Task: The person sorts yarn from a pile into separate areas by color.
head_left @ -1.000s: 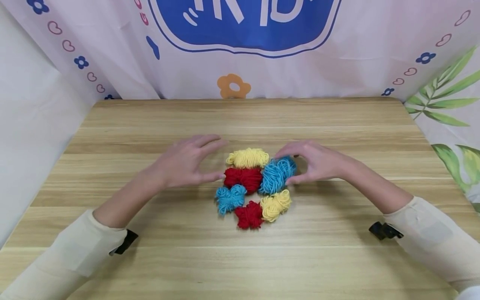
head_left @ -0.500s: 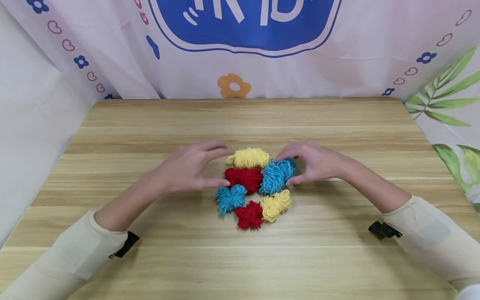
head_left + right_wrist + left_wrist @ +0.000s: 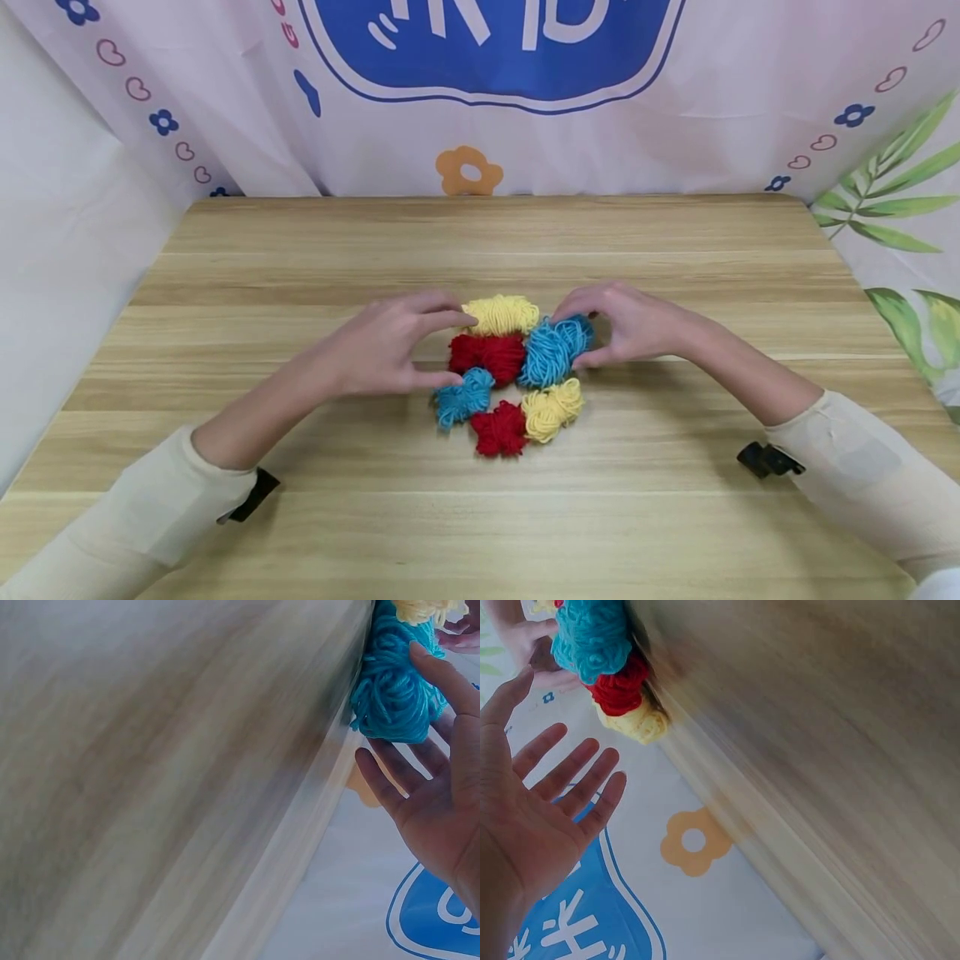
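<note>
Several small skeins of yarn lie clustered on the wooden table in the head view. My right hand [image 3: 626,321] curves round the large blue skein [image 3: 547,354], thumb on the near side and fingers on the far side; the right wrist view shows the thumb against this blue yarn [image 3: 397,682]. At the cluster's left, my left hand [image 3: 393,342] has its fingers spread. Its thumb tip is at the small blue skein [image 3: 462,398] and its forefinger by the long yellow skein [image 3: 504,315], the large red skein [image 3: 491,357] between them. Contact there is unclear.
At the front of the cluster are a small red skein [image 3: 499,429] and a small yellow skein [image 3: 552,408]. The wooden table [image 3: 480,533] ends at a white printed cloth [image 3: 375,150] at the back.
My left hand has moved right and slightly nearer the front, reaching the left edge of the yarn cluster. My right hand stays at the large blue skein.
</note>
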Available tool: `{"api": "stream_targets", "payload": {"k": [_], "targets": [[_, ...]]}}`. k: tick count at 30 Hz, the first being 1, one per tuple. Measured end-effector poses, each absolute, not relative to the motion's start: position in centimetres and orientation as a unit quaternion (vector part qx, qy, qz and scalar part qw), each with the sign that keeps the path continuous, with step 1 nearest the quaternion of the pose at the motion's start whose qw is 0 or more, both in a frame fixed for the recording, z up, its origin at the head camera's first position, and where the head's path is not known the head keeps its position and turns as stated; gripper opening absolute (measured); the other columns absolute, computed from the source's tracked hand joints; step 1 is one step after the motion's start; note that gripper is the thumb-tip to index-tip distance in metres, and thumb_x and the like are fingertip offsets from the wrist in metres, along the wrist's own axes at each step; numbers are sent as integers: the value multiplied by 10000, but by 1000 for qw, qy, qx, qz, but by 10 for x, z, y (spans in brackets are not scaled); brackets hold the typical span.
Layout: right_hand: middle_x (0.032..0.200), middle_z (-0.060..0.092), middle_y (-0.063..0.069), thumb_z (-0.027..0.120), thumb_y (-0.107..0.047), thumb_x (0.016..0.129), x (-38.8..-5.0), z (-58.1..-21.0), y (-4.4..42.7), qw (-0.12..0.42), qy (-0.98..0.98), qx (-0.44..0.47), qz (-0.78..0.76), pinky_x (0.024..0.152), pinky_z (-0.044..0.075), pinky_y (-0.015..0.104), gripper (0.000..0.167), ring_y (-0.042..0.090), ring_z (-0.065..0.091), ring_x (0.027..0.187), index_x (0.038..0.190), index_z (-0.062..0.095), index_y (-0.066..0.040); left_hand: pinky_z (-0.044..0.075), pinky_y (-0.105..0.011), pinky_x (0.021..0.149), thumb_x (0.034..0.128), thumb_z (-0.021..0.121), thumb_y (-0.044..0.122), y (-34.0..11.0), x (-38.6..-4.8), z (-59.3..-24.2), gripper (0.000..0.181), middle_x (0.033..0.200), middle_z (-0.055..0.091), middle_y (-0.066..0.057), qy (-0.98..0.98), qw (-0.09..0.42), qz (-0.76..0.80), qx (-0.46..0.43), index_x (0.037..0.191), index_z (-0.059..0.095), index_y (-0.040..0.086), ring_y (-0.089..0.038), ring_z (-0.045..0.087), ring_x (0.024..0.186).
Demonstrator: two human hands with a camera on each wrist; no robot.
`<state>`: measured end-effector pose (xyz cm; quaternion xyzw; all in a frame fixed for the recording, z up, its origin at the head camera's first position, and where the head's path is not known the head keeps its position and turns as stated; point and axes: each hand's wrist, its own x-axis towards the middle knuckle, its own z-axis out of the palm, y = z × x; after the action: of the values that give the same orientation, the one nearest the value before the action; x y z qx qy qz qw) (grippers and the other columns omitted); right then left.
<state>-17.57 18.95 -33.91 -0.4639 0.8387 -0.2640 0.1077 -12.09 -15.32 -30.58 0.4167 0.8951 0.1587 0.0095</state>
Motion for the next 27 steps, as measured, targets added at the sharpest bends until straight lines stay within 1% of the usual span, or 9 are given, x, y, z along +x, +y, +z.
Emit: {"api": "stream_targets", "payload": {"k": [4,9,12,15,21,24,27], "targets": [[1216,726,44,927,-220,785,-175,-338,189,106,841,-463,-261,988,546,489,493,239,678,1132,1218,740,-76,594,-448,920,837,851,448,-151,-119,-308,611,1304,662,-127,889,8,166,427,1313,702,95,-283,660,1159],[1206,727,48,932,-182,778,-175,-338,189,107,844,-459,-255,979,550,487,480,245,679,1123,1207,745,-76,607,-349,800,824,871,420,-148,-116,-310,602,1229,677,-98,881,11,179,437,1298,714,84,-236,697,1002],[1191,731,45,932,-136,767,-175,-338,188,108,845,-457,-256,972,555,473,468,239,681,1111,1193,749,-75,605,-332,782,820,876,421,-146,-115,-311,593,1213,681,-95,879,11,176,443,1286,722,87,-223,698,973],[1180,733,42,924,-82,759,-174,-338,188,111,847,-452,-255,975,554,467,457,235,680,1107,1181,751,-77,610,-360,833,823,876,424,-145,-114,-312,583,1215,687,-107,876,6,168,452,1279,725,93,-223,694,1002],[1159,736,44,887,-18,768,-174,-338,188,116,848,-450,-255,966,561,472,413,245,683,1093,1153,753,-76,604,-402,877,839,868,404,-144,-113,-314,542,1220,685,-111,871,12,168,462,1262,726,97,-234,685,1047],[1135,738,30,870,10,762,-174,-339,188,118,848,-446,-262,938,574,441,393,221,685,1063,1127,758,-85,601,-419,896,845,866,387,-143,-113,-314,508,1227,694,-107,870,22,171,462,1240,732,97,-240,695,1057],[1108,740,18,854,35,758,-175,-339,188,120,849,-438,-269,899,582,405,372,190,682,1024,1094,761,-92,605,-405,884,846,869,372,-143,-113,-314,483,1204,702,-92,869,35,176,462,1217,739,93,-226,703,1026]]}}
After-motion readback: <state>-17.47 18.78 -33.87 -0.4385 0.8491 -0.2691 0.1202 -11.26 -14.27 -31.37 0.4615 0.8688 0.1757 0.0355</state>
